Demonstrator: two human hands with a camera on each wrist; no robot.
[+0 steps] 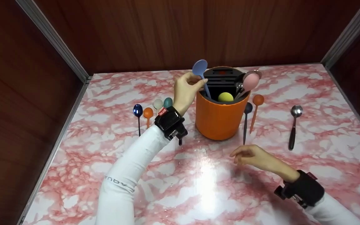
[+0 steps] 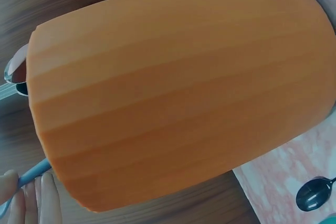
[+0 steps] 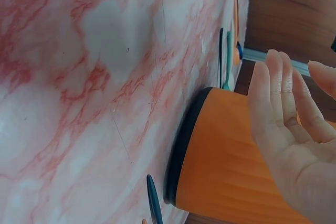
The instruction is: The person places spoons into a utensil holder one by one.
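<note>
My left hand pinches the handle of a periwinkle-blue spoon, its bowl up and its lower end inside the orange utensil holder. In the left wrist view the fingers grip the blue handle beside the holder's rim. Standing in the holder are a pink spoon, a yellow round-headed utensil and metal utensils partly hidden behind the pink one. My right hand hovers over the table in front of the holder, fingers loosely bent, holding nothing.
Left of the holder lie a shiny blue spoon, an orange spoon, a pale spoon and a teal spoon. On its right are a dark spoon, an orange-red spoon and a dark-handled metal spoon. Wood panels enclose the marbled table.
</note>
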